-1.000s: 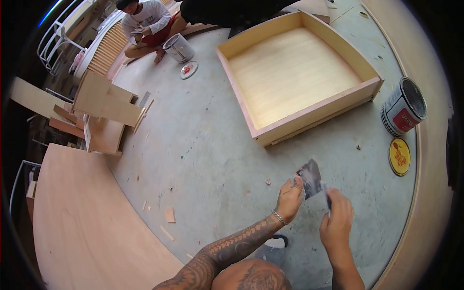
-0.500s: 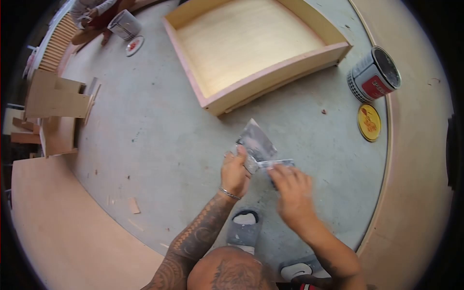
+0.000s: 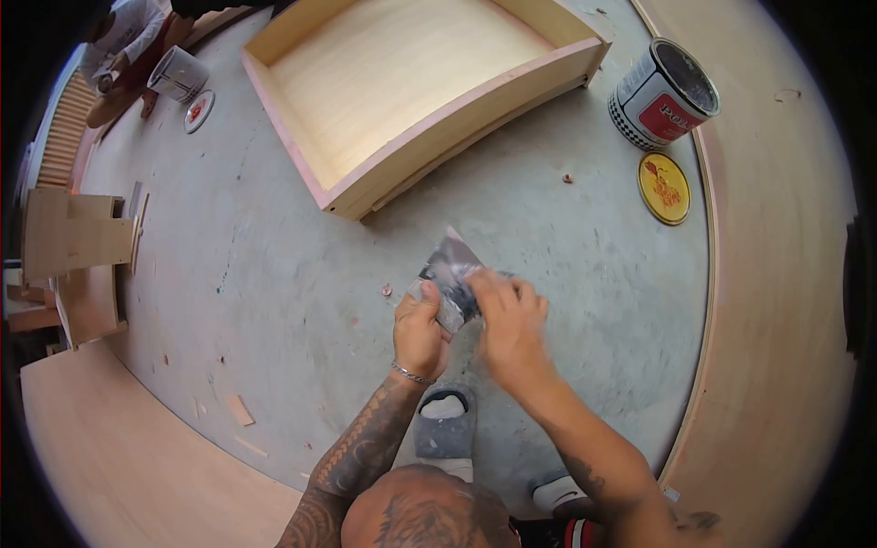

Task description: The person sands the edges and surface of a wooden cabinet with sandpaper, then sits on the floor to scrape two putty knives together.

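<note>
My left hand [image 3: 420,331] is wrapped round the handle end of a wide putty knife [image 3: 451,258], its metal blade tilted up and smeared with grey filler. My right hand [image 3: 513,321] is closed and blurred by motion, held against that blade. Its fingers grip a second putty knife, now mostly hidden behind them. Beyond both hands lies a shallow wooden box [image 3: 324,194] with a curved front side, apart from the tools.
At the right stands an open filler tin [image 3: 664,99] with a yellow lid [image 3: 664,188] on the floor. Wooden panels [image 3: 731,320] edge both sides. Wooden pieces [image 3: 78,233] stand left. A person [image 3: 123,50] sits far left near another tin [image 3: 178,75].
My right hand has moved up and inward, bringing its putty knife over the blade in my left hand. The view has shifted, so the box and tins appear further left.
</note>
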`<act>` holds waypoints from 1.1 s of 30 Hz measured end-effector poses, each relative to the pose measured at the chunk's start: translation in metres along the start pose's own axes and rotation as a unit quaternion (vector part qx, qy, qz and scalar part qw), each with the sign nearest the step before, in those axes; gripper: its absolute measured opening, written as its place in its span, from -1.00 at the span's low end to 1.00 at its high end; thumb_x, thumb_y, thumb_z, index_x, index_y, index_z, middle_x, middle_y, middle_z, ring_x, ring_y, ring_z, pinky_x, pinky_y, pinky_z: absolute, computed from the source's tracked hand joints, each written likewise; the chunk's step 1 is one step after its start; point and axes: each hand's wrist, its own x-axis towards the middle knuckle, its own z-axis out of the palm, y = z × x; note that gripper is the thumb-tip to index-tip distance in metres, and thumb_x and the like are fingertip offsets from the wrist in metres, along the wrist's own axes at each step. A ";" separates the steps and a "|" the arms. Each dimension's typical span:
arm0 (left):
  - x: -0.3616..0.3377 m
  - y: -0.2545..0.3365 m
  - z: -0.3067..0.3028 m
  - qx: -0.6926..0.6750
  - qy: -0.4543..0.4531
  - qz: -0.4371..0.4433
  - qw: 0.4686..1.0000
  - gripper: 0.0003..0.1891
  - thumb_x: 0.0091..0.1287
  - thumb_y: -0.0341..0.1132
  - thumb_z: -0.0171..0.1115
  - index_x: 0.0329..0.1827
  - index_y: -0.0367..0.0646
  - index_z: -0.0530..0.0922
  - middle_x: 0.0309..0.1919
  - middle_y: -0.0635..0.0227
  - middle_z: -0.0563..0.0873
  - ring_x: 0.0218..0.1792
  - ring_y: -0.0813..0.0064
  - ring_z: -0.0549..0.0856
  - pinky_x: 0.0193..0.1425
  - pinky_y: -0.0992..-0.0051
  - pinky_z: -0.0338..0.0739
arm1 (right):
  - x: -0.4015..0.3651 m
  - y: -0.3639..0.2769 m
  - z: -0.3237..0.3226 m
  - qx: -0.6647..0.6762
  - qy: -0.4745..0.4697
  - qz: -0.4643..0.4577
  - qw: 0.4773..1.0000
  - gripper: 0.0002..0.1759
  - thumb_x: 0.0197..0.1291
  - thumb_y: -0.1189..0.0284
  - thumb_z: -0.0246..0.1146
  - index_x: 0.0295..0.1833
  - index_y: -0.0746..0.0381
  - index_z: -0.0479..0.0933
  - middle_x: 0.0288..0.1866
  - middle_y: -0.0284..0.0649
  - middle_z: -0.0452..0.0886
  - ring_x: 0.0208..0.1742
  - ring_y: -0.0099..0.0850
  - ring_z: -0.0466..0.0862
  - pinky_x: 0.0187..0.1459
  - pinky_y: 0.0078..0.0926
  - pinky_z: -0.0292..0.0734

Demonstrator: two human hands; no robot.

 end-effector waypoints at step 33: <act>-0.038 0.036 0.015 0.445 0.071 0.215 0.866 -0.64 0.36 -0.35 0.30 0.17 -0.33 0.58 0.01 0.06 0.74 0.00 0.30 0.73 0.14 0.40 0.58 | 0.007 0.065 -0.078 0.651 0.154 0.317 0.672 -0.79 0.40 0.41 0.24 0.08 0.20 0.55 -0.27 -0.23 0.68 -0.43 -0.51 0.61 -0.29 -0.60 0.56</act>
